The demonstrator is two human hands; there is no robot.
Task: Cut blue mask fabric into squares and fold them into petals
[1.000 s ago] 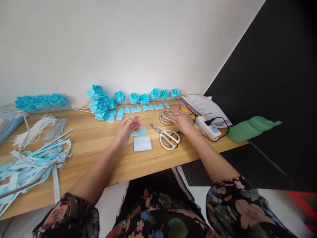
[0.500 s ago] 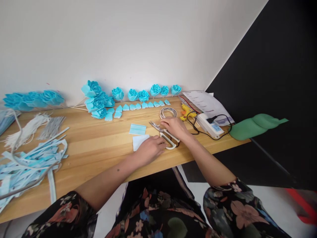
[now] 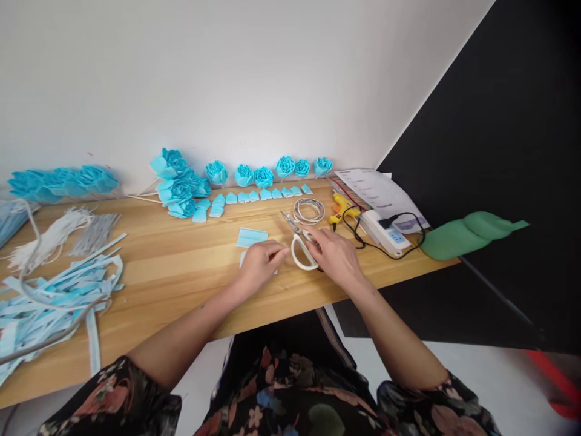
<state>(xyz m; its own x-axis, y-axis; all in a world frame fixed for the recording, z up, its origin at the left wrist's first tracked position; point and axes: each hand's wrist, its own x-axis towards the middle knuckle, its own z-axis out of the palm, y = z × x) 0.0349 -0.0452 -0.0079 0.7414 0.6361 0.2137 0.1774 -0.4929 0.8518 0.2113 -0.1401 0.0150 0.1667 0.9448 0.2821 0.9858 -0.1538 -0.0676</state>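
The scissors [image 3: 305, 251] with white handles lie on the wooden table, their blades pointing away and to the left. My right hand [image 3: 338, 257] is at their right handle, with fingers bent over it. My left hand [image 3: 261, 265] is just left of the handles, fingers and thumb drawn together. Beneath it is a pale piece [image 3: 242, 259], mostly covered by the hand. What those fingers pinch, if anything, is hidden. A light blue pleated rectangle of mask-like fabric [image 3: 252, 237] lies flat beyond my left hand.
Several blue fabric flowers [image 3: 263, 177] line the wall, with a row of cut petals [image 3: 242, 197] before them. A wire coil [image 3: 309, 211], yellow glue gun [image 3: 341, 209], power strip [image 3: 388, 233] and green bottle [image 3: 472, 236] are to the right. Blue strips [image 3: 59, 290] heap at left.
My left hand has moved left, away from the scissors and over the pale piece. My right hand has shifted nearer, to the right handle, and the scissors have turned slightly.
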